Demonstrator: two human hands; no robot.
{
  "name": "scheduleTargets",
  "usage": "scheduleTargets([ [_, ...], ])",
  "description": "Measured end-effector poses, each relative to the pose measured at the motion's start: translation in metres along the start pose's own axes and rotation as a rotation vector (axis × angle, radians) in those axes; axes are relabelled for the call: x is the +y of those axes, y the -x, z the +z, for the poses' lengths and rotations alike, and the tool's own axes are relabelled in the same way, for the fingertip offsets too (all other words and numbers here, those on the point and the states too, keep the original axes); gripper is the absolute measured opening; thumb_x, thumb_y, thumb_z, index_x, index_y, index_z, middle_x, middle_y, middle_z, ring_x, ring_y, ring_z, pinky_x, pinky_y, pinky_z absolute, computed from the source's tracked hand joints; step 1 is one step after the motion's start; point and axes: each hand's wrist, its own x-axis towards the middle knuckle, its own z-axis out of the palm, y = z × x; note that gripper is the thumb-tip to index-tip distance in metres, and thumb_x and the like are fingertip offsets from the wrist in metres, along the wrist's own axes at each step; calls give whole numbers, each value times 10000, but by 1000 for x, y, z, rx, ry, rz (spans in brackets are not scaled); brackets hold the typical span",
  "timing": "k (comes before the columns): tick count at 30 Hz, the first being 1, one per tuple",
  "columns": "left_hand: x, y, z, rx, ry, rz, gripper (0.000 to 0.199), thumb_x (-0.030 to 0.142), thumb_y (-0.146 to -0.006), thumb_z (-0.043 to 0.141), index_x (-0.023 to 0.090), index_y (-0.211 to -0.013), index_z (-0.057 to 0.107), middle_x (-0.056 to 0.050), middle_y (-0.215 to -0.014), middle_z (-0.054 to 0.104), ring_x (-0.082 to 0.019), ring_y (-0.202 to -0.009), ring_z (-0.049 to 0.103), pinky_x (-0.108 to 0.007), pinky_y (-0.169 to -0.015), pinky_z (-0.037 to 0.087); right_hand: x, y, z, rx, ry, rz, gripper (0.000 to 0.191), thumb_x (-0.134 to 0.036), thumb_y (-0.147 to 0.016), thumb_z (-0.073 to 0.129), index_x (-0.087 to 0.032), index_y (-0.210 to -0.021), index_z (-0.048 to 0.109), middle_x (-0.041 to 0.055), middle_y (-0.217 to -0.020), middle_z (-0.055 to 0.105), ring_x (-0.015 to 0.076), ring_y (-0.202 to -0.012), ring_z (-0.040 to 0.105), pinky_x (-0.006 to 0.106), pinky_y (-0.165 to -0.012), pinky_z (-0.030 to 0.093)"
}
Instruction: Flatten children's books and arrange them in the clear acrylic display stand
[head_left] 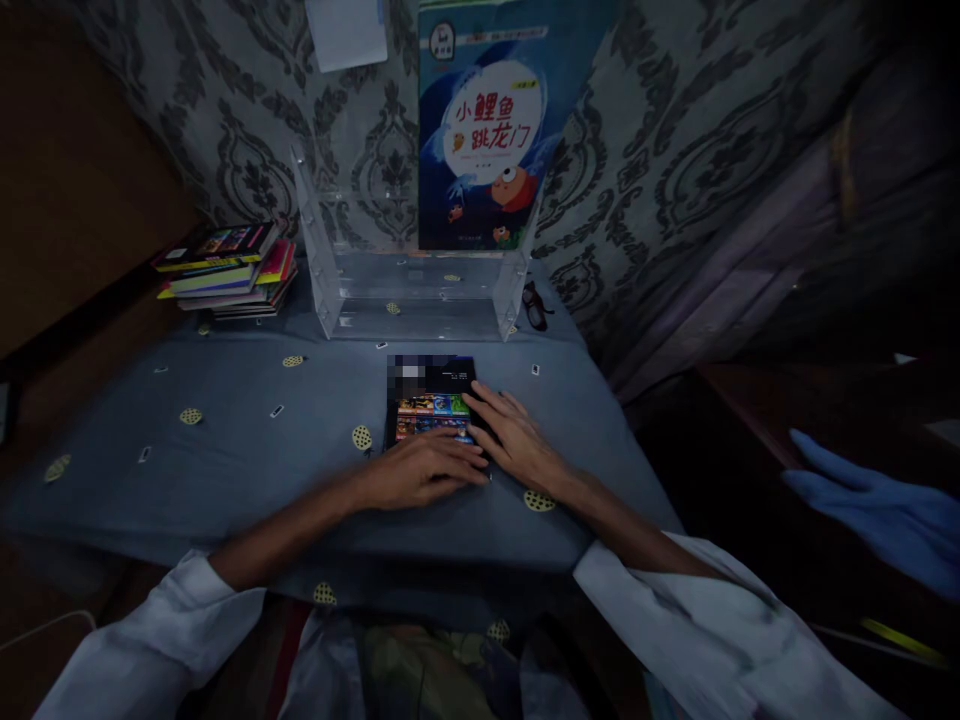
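A black book [433, 404] with rows of small colourful pictures on its cover lies flat near the middle of the table. My left hand [421, 468] rests across its lower edge, fingers stretched out to the right, hiding the bottom of the cover. Along the book's right edge lies my right hand [521, 440], its fingers extended and touching the cover's side. The fingertips of both hands come close together at the lower right corner. Behind the book stands a clear acrylic rack [420, 318]. A blue picture book [480, 215] is upright in its right part.
A stack of books [229, 275] sits at the table's back left. Dark-framed glasses [535, 306] lie right of the rack. A patterned blue-grey cloth [247, 460] covers the table. Off to the right is a blue glove [885, 510] on a dark surface.
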Motion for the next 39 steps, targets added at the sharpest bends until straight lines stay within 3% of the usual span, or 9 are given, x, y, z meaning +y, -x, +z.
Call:
scheduleTargets([
  [5, -25, 19, -18, 483, -38, -356, 300, 269, -983, 484, 226, -1190, 697, -93, -1326, 652, -246, -1278, 572, -475, -1115, 428, -12, 28, -7, -35, -53, -40, 548, -406, -993, 473, -243, -1515, 437, 127, -1605, 382, 296, -1483, 360, 612, -1208, 282],
  [8, -42, 30, -23, 602, -48, -544, 339, 291, -925, 532, 201, -1226, 658, -116, -1423, 559, -285, -1378, 477, -524, -1149, 378, -17, 38, -8, -41, -79, -47, 562, -420, -991, 492, -268, -1527, 415, 104, -1608, 383, 285, -1482, 363, 603, -1217, 279],
  [12, -50, 29, -22, 688, 261, -577, 370, 353, -872, 594, 187, -1197, 654, -132, -1456, 518, -298, -1420, 436, -475, -1142, 400, -20, 44, -7, -44, -100, -45, 592, -450, -983, 515, -248, -1530, 416, 107, -1622, 353, 292, -1493, 338, 574, -1224, 292],
  [18, -49, 16, -40, 955, 860, -750, 389, 236, -726, 748, 169, -1092, 635, -120, -1206, 663, -275, -1180, 633, -434, -973, 537, -15, 47, -3, -34, -135, -27, 616, -442, -979, 534, -268, -1550, 379, 101, -1634, 325, 291, -1491, 336, 557, -1205, 341],
  [23, -32, 8, -34, 821, 1199, -803, 321, 117, -666, 731, 140, -973, 641, -90, -938, 726, -213, -856, 717, -367, -823, 594, -16, 47, -1, -24, -195, -44, 615, -438, -972, 552, -307, -1547, 377, 83, -1630, 338, 289, -1485, 349, 562, -1199, 345],
  [26, -18, 3, -29, 804, 1247, -757, 352, 126, -674, 735, 160, -1012, 641, -68, -950, 746, -202, -823, 721, -349, -816, 594, -21, 47, -3, -20, -250, -24, 602, -446, -982, 531, -294, -1546, 384, 91, -1627, 344, 287, -1491, 340, 562, -1202, 338],
  [31, 6, -5, -55, 808, 1067, -664, 428, 243, -727, 777, 169, -1127, 644, -65, -1035, 736, -208, -896, 714, -307, -794, 584, -45, 25, -5, 4, -501, 16, 612, -502, -986, 511, -303, -1548, 376, 77, -1604, 398, 266, -1474, 382, 533, -1205, 343],
  [35, 23, -14, -78, 767, 844, -567, 518, 503, -827, 722, 196, -1237, 642, -107, -1212, 685, -275, -1084, 670, -273, -692, 590, -62, -17, -2, 5, -951, 78, 668, -673, -979, 349, -283, -1516, 428, 64, -1517, 525, 245, -1412, 479, 479, -1166, 412],
  [39, 21, -17, -68, 565, 633, -510, 553, 626, -905, 569, 199, -1243, 668, -124, -1307, 646, -318, -1193, 621, -366, -792, 608, -43, -40, 0, 55, -1225, 285, 723, -616, -1012, 90, -214, -1401, 548, 110, -1285, 705, 274, -1257, 628, 509, -1043, 522],
])
